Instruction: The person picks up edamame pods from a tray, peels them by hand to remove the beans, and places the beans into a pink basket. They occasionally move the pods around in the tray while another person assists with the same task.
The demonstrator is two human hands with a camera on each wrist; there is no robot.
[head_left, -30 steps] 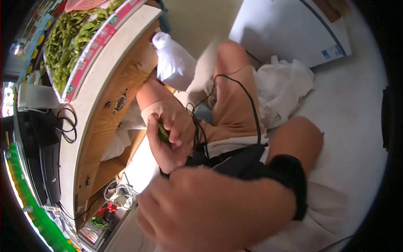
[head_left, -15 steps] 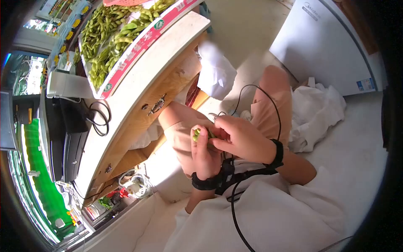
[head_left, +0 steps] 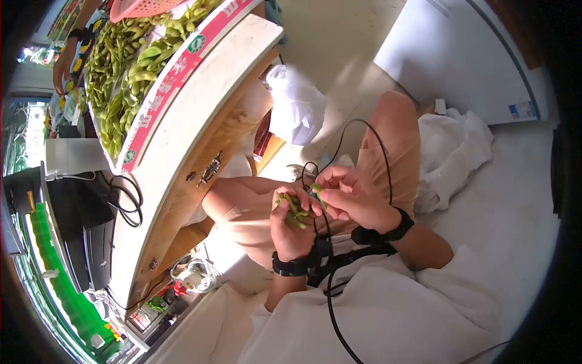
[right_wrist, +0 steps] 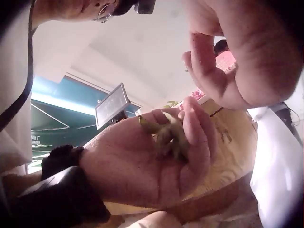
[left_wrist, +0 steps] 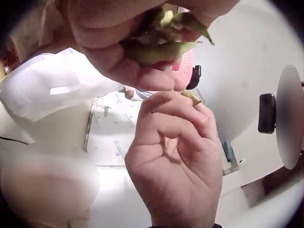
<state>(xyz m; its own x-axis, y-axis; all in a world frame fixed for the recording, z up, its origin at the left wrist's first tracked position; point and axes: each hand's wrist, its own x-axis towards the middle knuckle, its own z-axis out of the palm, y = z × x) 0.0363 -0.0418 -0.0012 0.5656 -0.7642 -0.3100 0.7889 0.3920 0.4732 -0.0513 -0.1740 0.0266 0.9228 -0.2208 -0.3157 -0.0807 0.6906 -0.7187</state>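
Note:
My left hand (head_left: 292, 235) holds several green edamame pods (head_left: 296, 213) in its curled fingers, above my lap. In the left wrist view, pods (left_wrist: 156, 52) poke out between those fingers. Just to its right, my right hand (head_left: 361, 197) pinches a single pod (head_left: 316, 189) between thumb and fingers. That pod's tip (left_wrist: 191, 98) shows at the right fingertips in the left wrist view. The right wrist view shows the bunch of pods (right_wrist: 166, 137) lying in the left palm, with my right hand (right_wrist: 256, 57) above it.
A pink-edged tray (head_left: 163, 109) heaped with edamame stands on the counter (head_left: 206, 91), a pink basket (head_left: 142, 7) at its far end. A white bag (head_left: 295, 106) hangs by the drawer. A black cable (head_left: 382, 142) loops over my lap. Another person's arm (head_left: 60, 67) is behind the tray.
My right hand came down from close before the camera to the pods in my left hand, then drew slightly away with one pod pinched. More pods now show in my left hand.

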